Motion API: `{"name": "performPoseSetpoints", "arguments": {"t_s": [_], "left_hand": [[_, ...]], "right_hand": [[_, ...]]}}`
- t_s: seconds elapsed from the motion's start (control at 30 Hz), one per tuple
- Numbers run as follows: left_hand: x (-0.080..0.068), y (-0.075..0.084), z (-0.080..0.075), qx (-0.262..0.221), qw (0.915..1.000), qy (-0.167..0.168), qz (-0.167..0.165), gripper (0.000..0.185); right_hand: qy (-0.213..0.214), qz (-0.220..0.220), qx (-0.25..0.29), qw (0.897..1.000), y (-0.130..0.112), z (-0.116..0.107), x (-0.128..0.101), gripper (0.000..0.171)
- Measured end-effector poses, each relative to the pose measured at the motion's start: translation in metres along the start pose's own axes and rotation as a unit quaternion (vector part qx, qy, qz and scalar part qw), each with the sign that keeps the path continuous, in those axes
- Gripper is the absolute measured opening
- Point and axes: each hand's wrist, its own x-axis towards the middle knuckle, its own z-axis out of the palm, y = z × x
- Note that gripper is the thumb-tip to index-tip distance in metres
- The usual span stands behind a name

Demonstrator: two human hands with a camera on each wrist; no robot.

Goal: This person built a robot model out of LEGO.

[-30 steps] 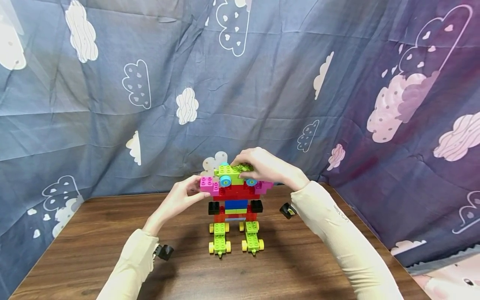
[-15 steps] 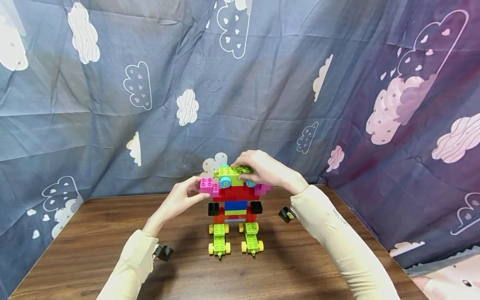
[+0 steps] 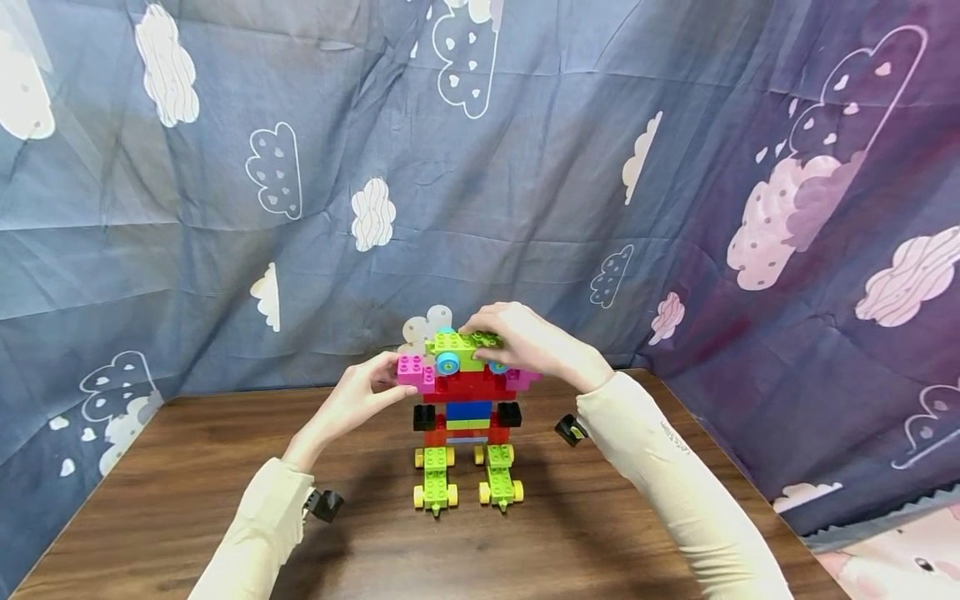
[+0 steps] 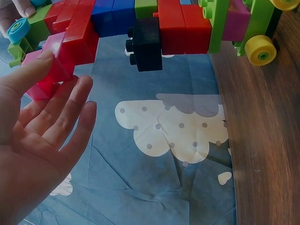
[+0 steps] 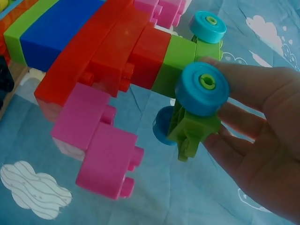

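Observation:
A robot-shaped figure of toy building blocks stands upright on the table, with red blocks (image 3: 468, 385) across its chest. My left hand (image 3: 356, 392) pinches the pink block (image 3: 412, 368) at its left shoulder; in the left wrist view the thumb lies on one side and the fingers on the other. Over the top, my right hand (image 3: 525, 337) grips the lime green wheeled block (image 3: 453, 341), which has blue wheels (image 5: 202, 89). Stepped pink blocks (image 5: 108, 157) project from the other shoulder. Black blocks (image 3: 425, 417) hang at the sides. Two lime wheeled bases (image 3: 436, 483) serve as feet.
The wooden table (image 3: 225, 467) reaches back to a blue cloth (image 3: 315, 275) printed with clouds. Black wrist devices (image 3: 326, 505) sit under both forearms. A pink printed cloth (image 3: 907, 546) lies past the table's right edge.
Both hands keep the same holds and the figure stands where it was. The whole head view has only shifted slightly.

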Motion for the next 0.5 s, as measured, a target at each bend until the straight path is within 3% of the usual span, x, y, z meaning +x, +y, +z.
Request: {"name": "performPoseSetpoints", "arguments": {"t_s": [0.13, 0.3, 0.5], "left_hand": [[0.001, 0.000, -0.002, 0.003, 1.0000, -0.001, 0.004, 0.041], [0.001, 0.000, -0.001, 0.001, 1.0000, -0.004, 0.000, 0.041], [-0.002, -0.003, -0.002, 0.002, 1.0000, 0.004, 0.004, 0.044]], "right_hand": [[0.011, 0.006, 0.029, 1.000, 0.001, -0.001, -0.003, 0.030], [0.062, 0.021, 0.074, 0.995, 0.008, -0.005, -0.016, 0.031], [0.158, 0.065, 0.033, 0.985, 0.029, -0.009, -0.044, 0.032]]}}
